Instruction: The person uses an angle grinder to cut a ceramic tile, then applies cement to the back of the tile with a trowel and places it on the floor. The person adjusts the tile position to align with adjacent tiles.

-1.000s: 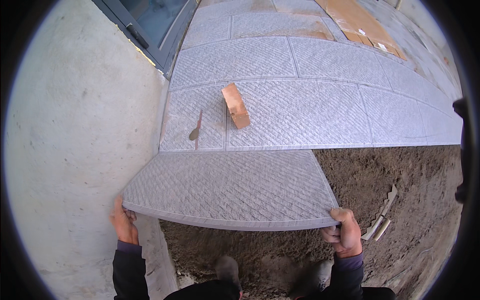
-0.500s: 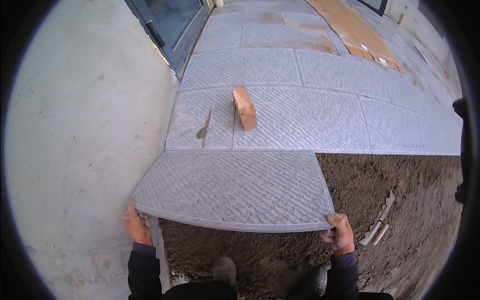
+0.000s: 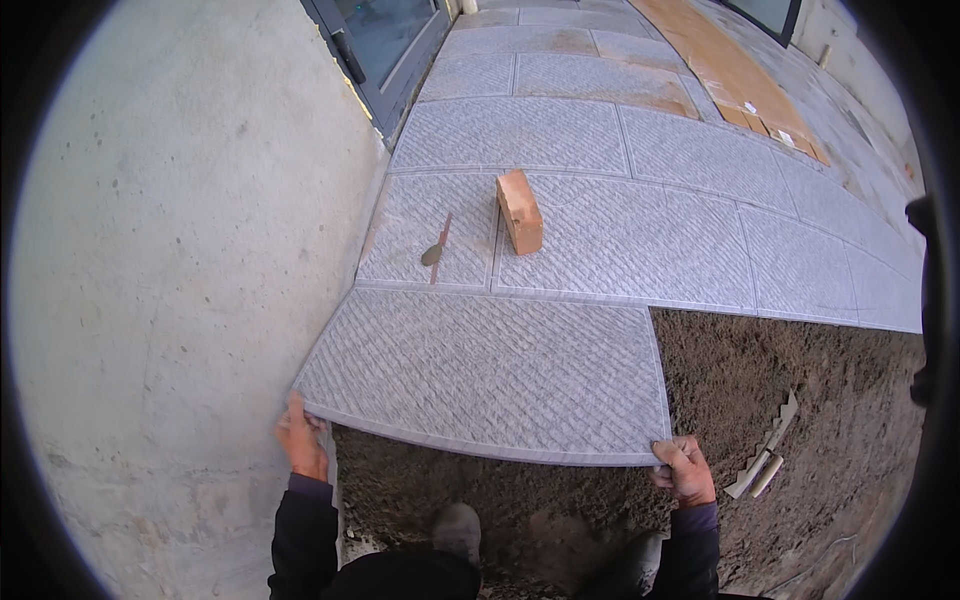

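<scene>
A grey, diagonally grooved paving slab [image 3: 490,375] spans the space between my hands. Its far edge lies along the row of laid slabs, and its near edge is held above the dark soil. My left hand [image 3: 303,440] grips the near left corner, close against the concrete wall, with the fingers partly hidden under the slab. At the near right corner my right hand [image 3: 686,470] is closed on the edge, thumb on top. An orange brick [image 3: 520,212] stands on the laid slabs beyond, and a small pointed trowel [image 3: 436,252] lies to its left.
A notched trowel [image 3: 763,450] lies on the loose soil [image 3: 800,370] at right. The concrete wall [image 3: 190,280] rises along the left, with a grey-framed door [image 3: 385,60] farther on. Brown cardboard [image 3: 740,80] covers slabs at the far right. My shoe [image 3: 457,530] stands on the soil.
The view has shifted, so most things appear farther right. Both my hands keep hold of the slab, and its far edge now appears closer against the laid row.
</scene>
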`<state>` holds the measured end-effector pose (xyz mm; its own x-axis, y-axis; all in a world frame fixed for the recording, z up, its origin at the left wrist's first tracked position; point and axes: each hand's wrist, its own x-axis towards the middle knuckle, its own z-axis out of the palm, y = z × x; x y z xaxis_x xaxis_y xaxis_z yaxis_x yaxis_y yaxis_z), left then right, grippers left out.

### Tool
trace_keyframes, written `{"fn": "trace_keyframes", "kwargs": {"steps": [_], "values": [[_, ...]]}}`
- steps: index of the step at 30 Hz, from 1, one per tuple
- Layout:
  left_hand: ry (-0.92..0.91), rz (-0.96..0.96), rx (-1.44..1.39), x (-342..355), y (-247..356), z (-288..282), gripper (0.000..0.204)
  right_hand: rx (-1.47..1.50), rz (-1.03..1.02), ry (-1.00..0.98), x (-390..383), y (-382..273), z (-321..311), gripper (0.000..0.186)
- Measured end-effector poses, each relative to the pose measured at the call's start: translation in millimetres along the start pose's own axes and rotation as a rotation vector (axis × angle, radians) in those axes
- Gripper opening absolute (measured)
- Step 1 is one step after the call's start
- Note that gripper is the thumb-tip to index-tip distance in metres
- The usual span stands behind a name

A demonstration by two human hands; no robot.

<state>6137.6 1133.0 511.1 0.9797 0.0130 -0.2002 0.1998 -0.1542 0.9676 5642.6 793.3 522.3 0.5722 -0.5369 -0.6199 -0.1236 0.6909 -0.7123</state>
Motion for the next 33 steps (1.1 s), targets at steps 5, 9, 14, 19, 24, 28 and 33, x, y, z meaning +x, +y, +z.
{"fn": "trace_keyframes", "kwargs": {"steps": [5, 9, 14, 19, 24, 28, 33], "values": [[0.029, -0.131, 0.072, -1.5, -22.5, -14.5, 0.045, -0.117, 0.121, -0.02, 4.3, 12.0, -12.8, 0.036], [0.003, -0.259, 0.127, -3.3, -43.8, -21.3, 0.043, -0.327, 0.223, -0.01, 12.8, 19.3, -17.9, 0.042], [0.032, -0.395, 0.218, -0.5, -70.1, -22.4, 0.043, -0.954, 0.188, 0.006, 34.5, 26.7, -17.1, 0.07], [-0.032, -0.445, 0.241, 2.0, -81.8, -27.1, 0.042, -1.346, 0.136, -0.007, 51.7, 39.0, -24.4, 0.102], [-0.056, -0.505, 0.308, 11.5, -88.4, -29.2, 0.044, -1.442, 0.181, -0.076, 60.5, 24.7, -14.0, 0.103], [-0.119, -0.443, 0.42, 12.0, -80.5, -36.1, 0.049, -1.632, 0.247, -0.251, 69.8, -17.9, 12.5, 0.096], [-0.344, -0.217, 0.6, -8.5, -44.7, -25.1, 0.055, -1.87, 0.156, -0.272, 41.4, -121.8, -45.3, 0.074]]}}
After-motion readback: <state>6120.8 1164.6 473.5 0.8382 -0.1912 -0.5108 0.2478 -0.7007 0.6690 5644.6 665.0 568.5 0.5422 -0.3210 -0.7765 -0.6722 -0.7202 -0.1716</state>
